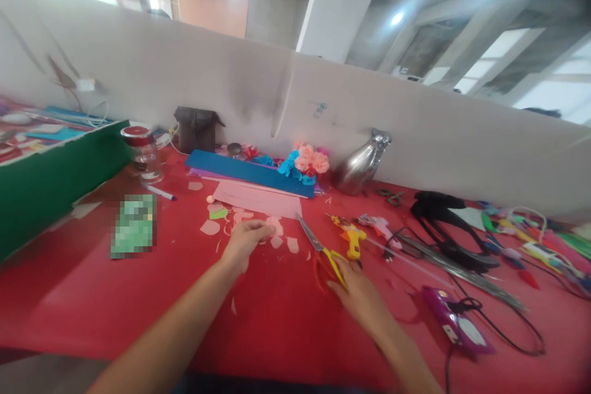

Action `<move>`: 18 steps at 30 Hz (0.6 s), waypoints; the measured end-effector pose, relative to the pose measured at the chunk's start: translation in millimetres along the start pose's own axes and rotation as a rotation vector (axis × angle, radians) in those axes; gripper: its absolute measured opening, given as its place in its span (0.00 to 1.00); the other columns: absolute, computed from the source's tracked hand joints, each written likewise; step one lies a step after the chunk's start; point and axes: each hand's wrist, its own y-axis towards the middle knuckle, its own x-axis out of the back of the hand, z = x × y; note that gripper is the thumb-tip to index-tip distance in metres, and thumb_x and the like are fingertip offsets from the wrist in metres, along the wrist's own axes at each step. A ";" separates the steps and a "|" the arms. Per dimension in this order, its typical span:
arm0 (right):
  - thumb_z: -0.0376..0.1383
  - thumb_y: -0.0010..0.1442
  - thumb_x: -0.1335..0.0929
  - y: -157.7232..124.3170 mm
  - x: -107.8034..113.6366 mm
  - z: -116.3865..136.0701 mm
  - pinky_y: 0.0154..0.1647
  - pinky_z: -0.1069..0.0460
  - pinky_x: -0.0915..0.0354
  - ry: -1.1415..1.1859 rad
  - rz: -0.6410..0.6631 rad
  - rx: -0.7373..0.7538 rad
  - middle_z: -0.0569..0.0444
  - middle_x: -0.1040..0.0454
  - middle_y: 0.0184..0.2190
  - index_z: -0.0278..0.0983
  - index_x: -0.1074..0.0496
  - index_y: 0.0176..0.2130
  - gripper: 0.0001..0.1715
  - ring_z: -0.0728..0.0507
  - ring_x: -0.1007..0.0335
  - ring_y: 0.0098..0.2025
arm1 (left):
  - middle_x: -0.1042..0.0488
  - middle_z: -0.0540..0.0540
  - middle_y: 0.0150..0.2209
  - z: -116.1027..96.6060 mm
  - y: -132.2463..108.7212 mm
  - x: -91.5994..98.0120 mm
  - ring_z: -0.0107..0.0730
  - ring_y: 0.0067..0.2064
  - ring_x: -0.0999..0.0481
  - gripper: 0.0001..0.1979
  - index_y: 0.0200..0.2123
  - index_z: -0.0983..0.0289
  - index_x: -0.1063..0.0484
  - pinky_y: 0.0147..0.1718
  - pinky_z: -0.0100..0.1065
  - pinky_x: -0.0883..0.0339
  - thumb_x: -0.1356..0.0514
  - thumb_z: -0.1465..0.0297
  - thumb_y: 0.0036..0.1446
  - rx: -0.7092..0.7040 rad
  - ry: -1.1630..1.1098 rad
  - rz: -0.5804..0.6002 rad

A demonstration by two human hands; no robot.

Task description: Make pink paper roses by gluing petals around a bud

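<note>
My left hand [244, 245] is closed, its thumb and fingertips pinching a small pink paper piece [274, 225] above the red table. In my right hand [353, 286] are scissors [333, 263] with yellow and red handles, their blades pointing up and left towards a pink sheet [258, 198]. Several cut pink pieces [292, 245] and thin scraps lie around my left hand, with a green piece [218, 213] among them. Behind the sheet lies a blue sheet [249, 171], with pink and blue paper flowers [310, 161] at its right end.
On the red table [161, 314] are a yellow glue gun [353, 240], a metal jug [362, 163], a black tape dispenser [450, 237], a purple power strip [457, 323] with cables, a jar [145, 157] and a green packet [133, 225]. A green divider [69, 188] stands left.
</note>
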 end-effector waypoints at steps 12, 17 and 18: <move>0.45 0.43 0.27 -19.6 15.1 42.2 0.48 0.48 0.33 0.858 0.140 -0.348 0.48 0.32 0.52 0.43 0.38 0.57 0.43 0.40 0.33 0.52 | 0.29 0.52 0.22 -11.6 2.3 3.1 0.26 0.27 0.29 0.09 0.17 0.67 0.28 0.32 0.29 0.33 0.31 0.69 0.34 0.091 -0.356 -0.099; 0.48 0.42 0.27 -37.5 -2.2 55.6 0.34 0.52 0.31 1.027 0.368 -0.437 0.54 0.29 0.35 0.48 0.31 0.50 0.34 0.46 0.31 0.32 | 0.29 0.53 0.22 -14.9 0.4 2.1 0.28 0.28 0.28 0.09 0.17 0.68 0.28 0.36 0.33 0.29 0.31 0.71 0.33 0.100 -0.436 -0.105; 0.48 0.41 0.26 -38.3 -6.9 56.8 0.31 0.53 0.32 1.042 0.399 -0.428 0.55 0.30 0.32 0.48 0.30 0.48 0.33 0.48 0.34 0.29 | 0.29 0.52 0.21 -15.2 0.5 2.1 0.28 0.28 0.28 0.09 0.17 0.68 0.29 0.37 0.34 0.28 0.31 0.72 0.34 0.101 -0.452 -0.103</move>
